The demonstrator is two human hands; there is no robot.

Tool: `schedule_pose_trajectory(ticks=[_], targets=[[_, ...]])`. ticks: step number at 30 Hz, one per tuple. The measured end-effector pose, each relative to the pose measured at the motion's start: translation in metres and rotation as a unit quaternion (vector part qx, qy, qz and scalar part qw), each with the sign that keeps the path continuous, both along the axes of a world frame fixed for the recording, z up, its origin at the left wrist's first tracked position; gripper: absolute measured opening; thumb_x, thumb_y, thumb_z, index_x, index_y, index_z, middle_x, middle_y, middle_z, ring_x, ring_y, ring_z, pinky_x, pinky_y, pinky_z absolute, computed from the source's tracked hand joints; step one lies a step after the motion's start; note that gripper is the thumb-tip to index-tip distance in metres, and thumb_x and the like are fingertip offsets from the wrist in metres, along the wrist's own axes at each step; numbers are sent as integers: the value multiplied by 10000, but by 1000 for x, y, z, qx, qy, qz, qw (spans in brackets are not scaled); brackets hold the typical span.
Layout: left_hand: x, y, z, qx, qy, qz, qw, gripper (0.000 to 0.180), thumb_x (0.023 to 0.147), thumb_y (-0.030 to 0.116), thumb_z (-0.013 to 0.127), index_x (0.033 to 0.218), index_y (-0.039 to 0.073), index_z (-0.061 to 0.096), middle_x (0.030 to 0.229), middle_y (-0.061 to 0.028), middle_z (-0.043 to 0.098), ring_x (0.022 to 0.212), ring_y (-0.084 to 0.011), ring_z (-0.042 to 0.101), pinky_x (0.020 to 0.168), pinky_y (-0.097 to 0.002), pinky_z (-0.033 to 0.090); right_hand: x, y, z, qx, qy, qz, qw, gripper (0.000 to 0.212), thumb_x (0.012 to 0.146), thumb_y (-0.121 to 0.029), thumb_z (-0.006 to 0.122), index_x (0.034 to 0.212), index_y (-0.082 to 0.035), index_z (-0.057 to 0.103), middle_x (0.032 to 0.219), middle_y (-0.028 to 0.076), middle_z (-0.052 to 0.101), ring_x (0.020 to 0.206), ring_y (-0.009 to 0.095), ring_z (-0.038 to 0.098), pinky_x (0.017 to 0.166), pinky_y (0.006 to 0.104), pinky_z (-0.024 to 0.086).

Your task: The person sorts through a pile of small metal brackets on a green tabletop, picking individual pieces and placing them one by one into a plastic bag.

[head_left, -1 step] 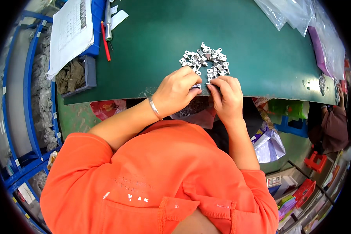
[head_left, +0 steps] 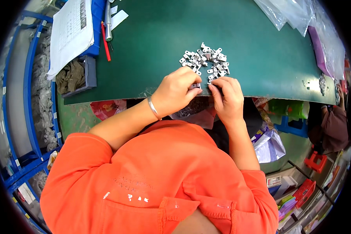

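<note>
At the near edge of a green tabletop (head_left: 152, 43), a loose pile of small silvery metal brackets (head_left: 199, 58) with holed tabs lies just beyond my hands. My left hand (head_left: 176, 90), a silver bangle at its wrist, pinches a metal bracket (head_left: 197, 85) between thumb and fingers; part of it is hidden. To its right, my right hand (head_left: 228, 97) has thumb and forefinger closed on another small metal bracket (head_left: 210, 82) at the pile's near side. A narrow gap separates the two hands.
At the left are a grey bin (head_left: 90, 72) with a brown cloth, papers (head_left: 72, 35), a red pen (head_left: 105, 43) and a metal-shafted tool (head_left: 108, 23). Clear plastic bags (head_left: 327, 43) lie at the right. Bags hang below the edge. Another person (head_left: 331, 128) sits far right.
My right hand has shifted very slightly to the right. The left hand and the pile look nearly the same.
</note>
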State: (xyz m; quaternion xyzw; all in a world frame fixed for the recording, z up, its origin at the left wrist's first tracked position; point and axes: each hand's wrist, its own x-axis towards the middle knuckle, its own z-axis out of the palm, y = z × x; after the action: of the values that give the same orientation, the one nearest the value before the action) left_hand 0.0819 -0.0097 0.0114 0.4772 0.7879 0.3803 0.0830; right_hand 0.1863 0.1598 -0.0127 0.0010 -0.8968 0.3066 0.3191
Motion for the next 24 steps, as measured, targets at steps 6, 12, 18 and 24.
schedule_pose_trajectory(ticks=[6, 12, 18, 24], targets=[[0, -3, -3, 134, -559, 22, 818, 198, 899, -40, 659, 1092, -51, 617, 1048, -112, 670, 958, -183, 699, 852, -278, 575, 15, -9, 16, -533, -101, 23, 840, 78, 911, -9, 670, 984, 10, 688, 904, 54, 683, 766, 149, 633, 663, 257, 498], [0, -6, 9, 131, -639, 7, 758, 206, 893, -57, 653, 1096, -52, 619, 1029, -140, 694, 967, -191, 701, 827, -283, 583, 24, 3, 14, -756, -116, 133, 630, 172, 969, -58, 613, 1101, 49, 642, 917, 79, 681, 745, 112, 620, 630, 233, 502], [1, -13, 13, -19, -256, -52, 965, 244, 820, -60, 703, 1057, -7, 676, 1021, -83, 668, 888, -162, 692, 727, -268, 553, 27, 1, 17, -503, -216, 96, 831, 137, 940, -61, 649, 1052, 13, 676, 883, 58, 675, 716, 153, 628, 634, 285, 515], [-7, 13, -3, 58, 53, 49, 996, 313, 768, -56, 719, 1067, 16, 661, 1018, -128, 567, 845, -295, 619, 739, -363, 519, -6, -7, 9, -20, -82, -64, 994, 184, 812, -57, 742, 982, -32, 678, 877, 109, 605, 798, 295, 610, 692, 377, 510]])
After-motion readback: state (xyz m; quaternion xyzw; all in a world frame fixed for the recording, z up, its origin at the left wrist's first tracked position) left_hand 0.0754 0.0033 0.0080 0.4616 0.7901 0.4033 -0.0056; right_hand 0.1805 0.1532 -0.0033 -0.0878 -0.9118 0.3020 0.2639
